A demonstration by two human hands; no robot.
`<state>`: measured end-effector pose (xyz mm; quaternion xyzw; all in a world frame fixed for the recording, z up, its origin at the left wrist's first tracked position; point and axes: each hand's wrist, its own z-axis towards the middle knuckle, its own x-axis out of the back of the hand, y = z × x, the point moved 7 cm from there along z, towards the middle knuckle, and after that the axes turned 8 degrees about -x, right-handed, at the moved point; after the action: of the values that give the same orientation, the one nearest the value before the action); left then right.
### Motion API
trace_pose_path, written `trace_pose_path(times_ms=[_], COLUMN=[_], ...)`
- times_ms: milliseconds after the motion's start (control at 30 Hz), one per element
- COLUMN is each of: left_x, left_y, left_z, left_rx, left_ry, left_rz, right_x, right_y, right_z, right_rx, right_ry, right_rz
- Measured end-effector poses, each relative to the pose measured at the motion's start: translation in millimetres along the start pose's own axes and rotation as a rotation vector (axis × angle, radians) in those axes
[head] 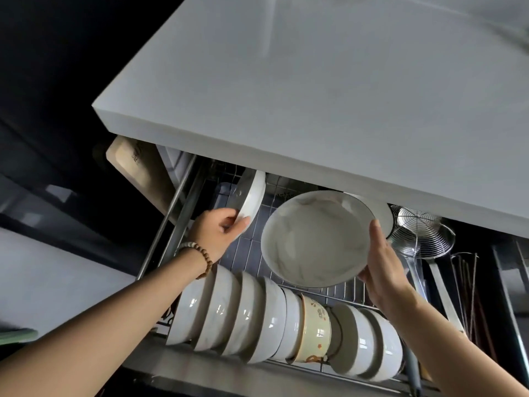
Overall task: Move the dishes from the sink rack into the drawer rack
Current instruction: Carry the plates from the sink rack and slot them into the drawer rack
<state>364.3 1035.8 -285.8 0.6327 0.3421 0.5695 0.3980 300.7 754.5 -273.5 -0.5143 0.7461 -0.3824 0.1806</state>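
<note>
The left hand (217, 233) grips a standing white ceramic plate (253, 196) by its rim. The right hand (383, 270), fingers curled, holds a round marbled white dish (315, 239) between both hands.

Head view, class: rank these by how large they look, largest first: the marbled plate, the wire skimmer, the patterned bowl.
1. marbled plate, held in the right hand
2. wire skimmer
3. patterned bowl, though this is unsure: neighbouring bowls hide most of it

A thick white countertop (315, 96) juts out before me, softly lit; to my left lies darkness and a pale grey surface (48, 282).
</note>
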Motion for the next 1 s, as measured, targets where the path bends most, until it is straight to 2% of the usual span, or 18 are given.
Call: trace_pose_path(times_ms=[200, 433, 700, 1000], left_x=[6, 22, 26, 23], left_y=[4, -1, -11, -9], left_z=[10, 9, 9, 10], left_rx=[-0.164, -0.217, -0.217, -0.187], left_ry=[0.013, 0.043, 0.04, 0.039], left_rz=[0.169, 0.105, 0.041, 0.017], right_x=[-34, -60, -82, -99], right_y=[-12, -22, -24, -21], right_z=[16, 26, 33, 31], right_rx=[0.07, 0.189, 0.242, 0.198], right_ry=[0.001, 0.063, 0.134, 0.178], right_rz=[-0.076, -0.182, -0.275, -0.342])
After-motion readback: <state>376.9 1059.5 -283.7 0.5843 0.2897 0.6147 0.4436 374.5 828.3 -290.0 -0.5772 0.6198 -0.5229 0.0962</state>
